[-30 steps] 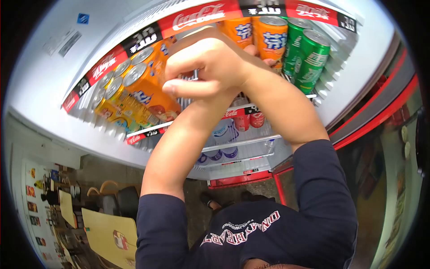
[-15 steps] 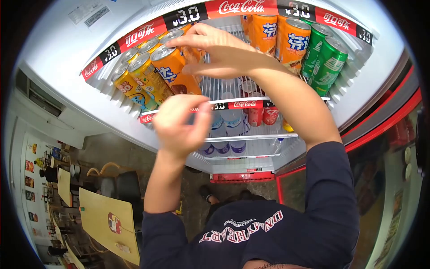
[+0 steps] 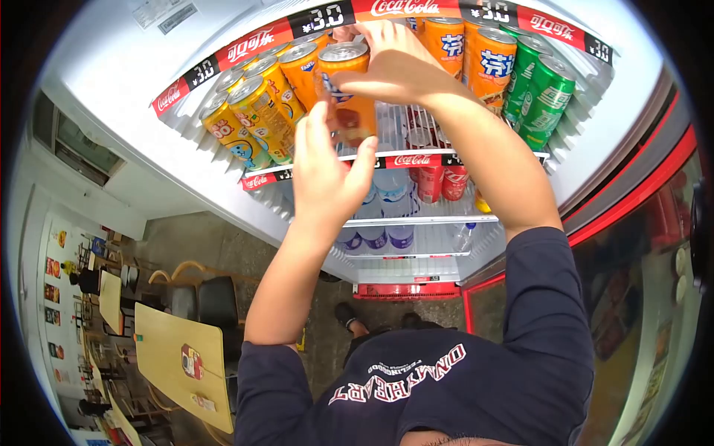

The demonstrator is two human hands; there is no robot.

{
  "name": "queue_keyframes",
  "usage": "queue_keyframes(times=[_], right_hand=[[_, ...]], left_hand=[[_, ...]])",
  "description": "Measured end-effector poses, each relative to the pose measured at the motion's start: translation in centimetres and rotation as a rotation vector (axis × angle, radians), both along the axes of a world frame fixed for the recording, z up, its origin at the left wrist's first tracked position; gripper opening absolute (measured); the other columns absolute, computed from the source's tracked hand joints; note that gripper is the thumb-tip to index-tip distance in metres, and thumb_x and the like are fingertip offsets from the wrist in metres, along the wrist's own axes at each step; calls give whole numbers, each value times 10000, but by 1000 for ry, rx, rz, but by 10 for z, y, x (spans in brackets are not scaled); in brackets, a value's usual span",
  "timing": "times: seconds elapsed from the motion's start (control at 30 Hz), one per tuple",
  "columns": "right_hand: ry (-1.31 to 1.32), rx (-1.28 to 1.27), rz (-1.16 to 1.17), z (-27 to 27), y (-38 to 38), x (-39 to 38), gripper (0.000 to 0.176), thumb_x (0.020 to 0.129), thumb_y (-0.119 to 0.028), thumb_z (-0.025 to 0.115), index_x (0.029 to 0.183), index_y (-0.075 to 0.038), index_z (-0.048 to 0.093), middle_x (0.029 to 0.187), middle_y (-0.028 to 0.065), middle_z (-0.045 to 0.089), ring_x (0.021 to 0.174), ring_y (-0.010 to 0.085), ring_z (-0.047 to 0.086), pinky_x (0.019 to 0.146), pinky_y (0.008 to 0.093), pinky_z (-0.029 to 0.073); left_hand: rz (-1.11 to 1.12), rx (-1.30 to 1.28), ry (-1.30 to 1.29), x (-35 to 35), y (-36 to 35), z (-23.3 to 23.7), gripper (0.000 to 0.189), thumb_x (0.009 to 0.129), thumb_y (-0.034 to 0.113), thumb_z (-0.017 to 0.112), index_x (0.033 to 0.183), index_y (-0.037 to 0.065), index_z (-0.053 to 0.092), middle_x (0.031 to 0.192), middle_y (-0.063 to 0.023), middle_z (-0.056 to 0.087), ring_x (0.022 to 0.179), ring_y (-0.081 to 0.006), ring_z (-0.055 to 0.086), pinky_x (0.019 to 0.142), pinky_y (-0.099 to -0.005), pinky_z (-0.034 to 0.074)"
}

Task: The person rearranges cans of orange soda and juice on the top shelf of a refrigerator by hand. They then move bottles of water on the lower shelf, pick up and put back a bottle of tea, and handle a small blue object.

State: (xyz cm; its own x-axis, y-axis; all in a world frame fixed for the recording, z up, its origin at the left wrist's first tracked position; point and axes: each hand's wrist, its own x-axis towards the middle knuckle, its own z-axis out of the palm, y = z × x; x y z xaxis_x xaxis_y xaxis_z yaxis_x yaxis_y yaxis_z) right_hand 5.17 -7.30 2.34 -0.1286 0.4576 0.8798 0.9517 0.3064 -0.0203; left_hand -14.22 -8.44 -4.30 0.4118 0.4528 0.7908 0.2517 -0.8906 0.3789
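An orange Fanta can (image 3: 357, 111) stands upright at the front of the top fridge shelf, its lower part smeared by motion. My right hand (image 3: 398, 67) is around its upper right side, thumb across the front and fingers reaching past the lid. Close to the can's lower left is my left hand (image 3: 323, 171), palm toward the can, fingers stretched up and thumb spread apart. Its fingertips overlap the can's edge in this view. Left of the can is another orange can (image 3: 299, 70), with yellow drink cans (image 3: 256, 115) beyond it.
More orange cans (image 3: 492, 67) and green cans (image 3: 547, 104) fill the right of the shelf. A price strip (image 3: 405, 160) edges the shelf below, above red cans (image 3: 430, 183) and bottles (image 3: 392, 189). A red-edged fridge door (image 3: 632, 197) stands at the right; a table (image 3: 175, 364) is at lower left.
The front orange can has shifted right, showing another orange can at its left. My left hand has risen toward it and its fingers have straightened. My right hand has moved right and slightly up.
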Motion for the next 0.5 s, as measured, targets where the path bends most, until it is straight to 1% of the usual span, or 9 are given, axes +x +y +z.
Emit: queue_keyframes(times=[0.03, 0.1, 0.2, 0.27, 0.3, 0.33, 0.37, 0.4, 0.5], right_hand=[[25, -151, 12, 10, -8, 4, 702, 747, -504, 721, 1288, -75, 595, 1256, 190, 623, 1149, 352, 598, 1020, 426, 456], [76, -450, 36, 30, -25, 12, 706, 772, -467, 709, 1349, -81, 576, 1404, 184, 543, 1304, 368, 490, 1137, 444, 359], [5, -280, -14, 25, -27, 23, 605, 792, -462, 664, 1302, -143, 604, 1291, 141, 630, 1207, 330, 580, 1073, 418, 437], [-27, -433, -99, 28, -31, 35, 604, 841, -457, 624, 1389, -211, 561, 1359, 170, 592, 1302, 368, 512, 1119, 448, 394], [1, -458, -124, 30, -33, 35, 604, 841, -463, 620, 1394, -228, 554, 1336, 172, 606, 1283, 363, 529, 1117, 451, 394], [28, -485, -147, 30, -34, 36, 604, 842, -470, 616, 1399, -246, 547, 1314, 174, 621, 1265, 359, 545, 1116, 453, 393], [53, -513, -167, 32, -35, 34, 604, 843, -476, 612, 1404, -263, 540, 1292, 177, 635, 1246, 354, 562, 1114, 455, 393], [77, -432, -128, 36, -49, 21, 463, 841, -402, 658, 1245, -174, 658, 1130, 163, 699, 1062, 338, 659, 983, 425, 494], [-56, -17, 614, 29, -36, 14, 252, 820, -297, 733, 962, -89, 726, 944, 130, 710, 865, 301, 687, 774, 370, 547]], left_hand=[[19, -64, 21, 11, -2, 1, 791, 850, 138, 768, 1486, -50, 337, 1380, -221, 490, 1147, -302, 615, 920, -404, 552], [95, -3, 38, 31, 1, 0, 802, 866, 153, 747, 1500, -56, 302, 1313, -233, 565, 1169, -289, 623, 908, -371, 553], [-23, -343, 37, 61, 22, 2, 725, 861, 265, 731, 1374, -116, 388, 1166, -285, 661, 1084, -330, 670, 913, -394, 524], [-124, -566, 135, 72, 30, 16, 712, 861, 288, 732, 1335, -130, 406, 1042, -233, 709, 1011, -293, 705, 885, -396, 536], [-174, -679, 187, 77, 32, 25, 706, 861, 299, 732, 1316, -137, 415, 980, -207, 734, 975, -274, 722, 871, -396, 542], [-95, -644, 257, 84, 35, 31, 549, 910, 162, 684, 1335, -71, 426, 952, -136, 738, 774, -211, 746, 804, -356, 575], [-152, -594, 332, 89, 41, 31, 524, 906, 209, 682, 1308, -43, 460, 940, -130, 741, 816, -224, 741, 805, -370, 569], [-207, -542, 406, 95, 52, 27, 503, 902, 257, 680, 1281, -16, 493, 929, -124, 744, 857, -236, 737, 806, -383, 563], [-320, -410, 517, 117, 73, 18, 499, 896, 305, 685, 1272, 21, 523, 991, -129, 714, 947, -258, 713, 841, -405, 544]])
